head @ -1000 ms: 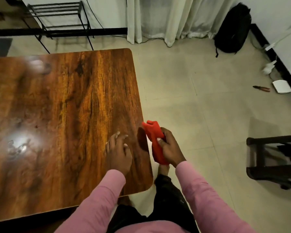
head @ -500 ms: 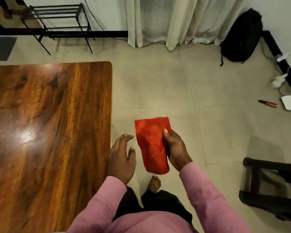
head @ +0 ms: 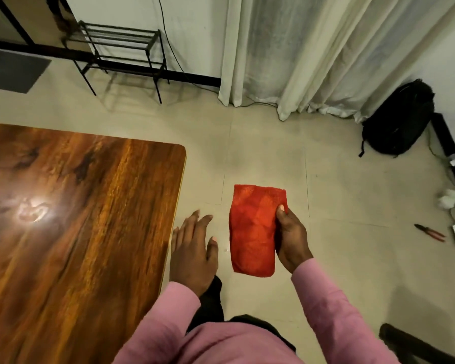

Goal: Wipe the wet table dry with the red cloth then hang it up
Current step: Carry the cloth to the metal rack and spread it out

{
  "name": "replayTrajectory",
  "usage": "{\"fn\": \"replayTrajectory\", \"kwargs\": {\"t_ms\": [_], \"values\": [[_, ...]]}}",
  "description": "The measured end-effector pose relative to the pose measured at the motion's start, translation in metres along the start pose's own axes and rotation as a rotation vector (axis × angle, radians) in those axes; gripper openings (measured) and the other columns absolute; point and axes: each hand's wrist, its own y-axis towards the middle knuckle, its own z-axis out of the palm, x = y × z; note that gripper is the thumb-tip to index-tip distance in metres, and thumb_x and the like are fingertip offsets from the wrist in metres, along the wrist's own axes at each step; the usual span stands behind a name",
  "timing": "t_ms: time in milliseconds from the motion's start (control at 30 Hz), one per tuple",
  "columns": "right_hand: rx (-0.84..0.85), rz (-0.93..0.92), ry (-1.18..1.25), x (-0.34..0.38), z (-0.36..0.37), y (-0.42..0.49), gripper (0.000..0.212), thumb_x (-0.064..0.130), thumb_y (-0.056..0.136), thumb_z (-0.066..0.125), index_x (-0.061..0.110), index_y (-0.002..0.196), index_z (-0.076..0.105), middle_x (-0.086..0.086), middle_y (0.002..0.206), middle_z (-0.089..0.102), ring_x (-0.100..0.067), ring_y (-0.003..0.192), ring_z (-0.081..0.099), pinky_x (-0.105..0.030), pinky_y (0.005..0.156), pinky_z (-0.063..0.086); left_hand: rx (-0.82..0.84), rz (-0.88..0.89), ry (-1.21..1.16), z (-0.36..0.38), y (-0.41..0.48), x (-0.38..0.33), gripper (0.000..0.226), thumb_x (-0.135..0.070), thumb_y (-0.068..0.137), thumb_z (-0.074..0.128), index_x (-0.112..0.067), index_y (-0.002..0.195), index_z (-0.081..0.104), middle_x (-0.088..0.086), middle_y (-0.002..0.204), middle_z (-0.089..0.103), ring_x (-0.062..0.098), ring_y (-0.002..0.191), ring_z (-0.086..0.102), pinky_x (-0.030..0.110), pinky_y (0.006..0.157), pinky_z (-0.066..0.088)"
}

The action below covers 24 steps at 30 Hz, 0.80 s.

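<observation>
The red cloth (head: pixel 255 229) is folded into a flat rectangle and held over the floor, right of the table. My right hand (head: pixel 290 240) grips its right edge, thumb on top. My left hand (head: pixel 193 250) is open with fingers spread, hovering beside the table's right edge and just left of the cloth, not touching it. The glossy brown wooden table (head: pixel 71 219) fills the left side, with a bright lamp reflection on its surface.
A black metal rack (head: pixel 121 51) stands against the far wall. White curtains (head: pixel 313 53) hang at the back, a black backpack (head: pixel 399 119) sits right of them. Red-handled pliers (head: pixel 430 232) and white items lie on the floor at right. A dark chair (head: pixel 415 345) is bottom right.
My left hand has come off the table to beside its edge. The cloth went from bunched to held flat. The view has shifted right, away from the table.
</observation>
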Motion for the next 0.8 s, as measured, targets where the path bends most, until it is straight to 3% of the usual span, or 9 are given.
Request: {"fn": "replayTrajectory", "kwargs": {"t_ms": [133,267,533,667,800], "values": [[-0.004,0.003,-0.018,0.037,0.022,0.049,0.030,0.033,0.097,0.046,0.015,0.116,0.061,-0.010,0.111,0.069,-0.031,0.104,0.065,-0.048,0.087,0.053,0.032,0.047,0.138,-0.005,0.064,-0.008,0.052,-0.036,0.099,0.039,-0.034,0.149,0.023,-0.003,0.162,0.008,0.018,0.149,0.005,0.036,0.117,-0.007],[0.001,0.006,-0.047,0.070,0.048,0.097,0.035,0.033,0.100,0.042,0.012,0.123,0.058,-0.012,0.115,0.068,-0.031,0.106,0.064,-0.049,0.089,0.052,0.033,0.057,0.221,-0.015,0.126,-0.011,0.055,-0.041,0.100,0.033,-0.034,0.152,0.016,-0.001,0.163,0.002,0.020,0.149,-0.001,0.037,0.114,-0.014],[0.085,0.016,-0.033,0.116,0.078,0.217,0.038,0.034,0.099,0.043,0.010,0.126,0.056,-0.014,0.117,0.066,-0.034,0.107,0.063,-0.051,0.089,0.052,0.012,0.002,0.213,-0.025,0.241,-0.025,0.055,-0.037,0.099,0.035,-0.033,0.151,0.019,-0.002,0.163,0.003,0.020,0.149,-0.002,0.038,0.117,-0.012],[0.126,0.019,-0.044,0.147,0.093,0.293,0.035,0.033,0.098,0.044,0.011,0.120,0.060,-0.012,0.113,0.069,-0.031,0.104,0.065,-0.041,0.078,0.056,0.019,-0.037,0.263,-0.023,0.316,-0.037,0.054,-0.034,0.098,0.040,-0.028,0.150,0.026,0.003,0.162,0.011,0.025,0.149,0.008,0.044,0.118,-0.001],[0.193,0.032,-0.058,0.183,0.110,0.360,0.034,0.036,0.095,0.048,0.014,0.114,0.064,-0.012,0.111,0.069,-0.030,0.102,0.066,-0.035,0.073,0.056,-0.023,-0.081,0.301,-0.030,0.382,-0.058,0.056,-0.033,0.097,0.044,-0.026,0.150,0.028,0.006,0.161,0.013,0.027,0.149,0.010,0.044,0.118,-0.001]]}}
